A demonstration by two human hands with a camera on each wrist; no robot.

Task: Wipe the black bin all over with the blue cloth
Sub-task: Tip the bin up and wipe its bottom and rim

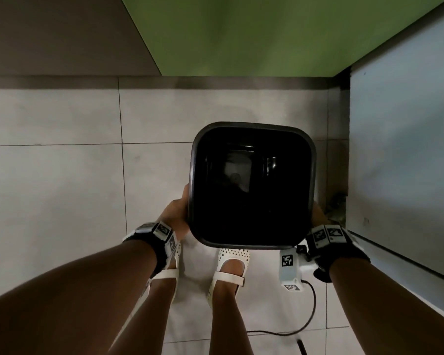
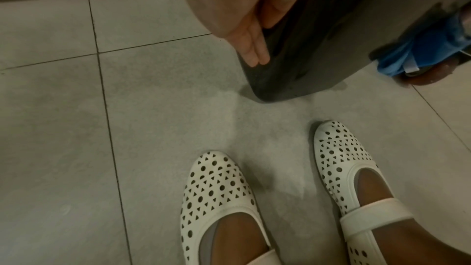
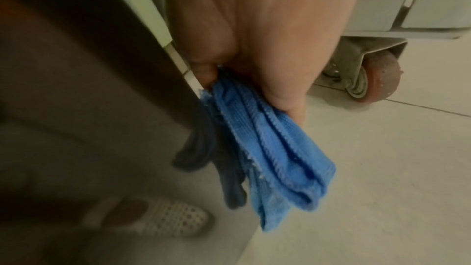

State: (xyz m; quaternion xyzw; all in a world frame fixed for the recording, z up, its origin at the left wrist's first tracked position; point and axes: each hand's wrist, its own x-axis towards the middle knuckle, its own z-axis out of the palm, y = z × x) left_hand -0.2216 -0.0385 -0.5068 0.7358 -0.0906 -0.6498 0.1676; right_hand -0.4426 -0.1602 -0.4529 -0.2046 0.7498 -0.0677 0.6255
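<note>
The black bin [image 1: 251, 125] stands upright on the tiled floor in front of my feet, its dark inside facing up. My left hand [image 1: 176, 213] lies flat on its left wall [image 2: 331, 27], straight fingers [image 2: 254, 55] pointing down. My right hand [image 1: 318, 216] is at the bin's right side, mostly hidden by the rim in the head view. In the right wrist view this hand [image 3: 267, 37] grips the folded blue cloth [image 3: 267, 148] beside the bin wall [image 3: 89, 67]. The cloth [image 2: 420, 53] also shows behind the bin in the left wrist view.
A metal cart on a reddish caster wheel [image 3: 374, 82] stands close on the right, its pale side panel [image 1: 400, 149] along the bin. A green wall [image 1: 241, 34] is ahead. My white shoes [image 2: 216, 188] are just behind the bin. A black cable [image 1: 308, 316] lies on the floor.
</note>
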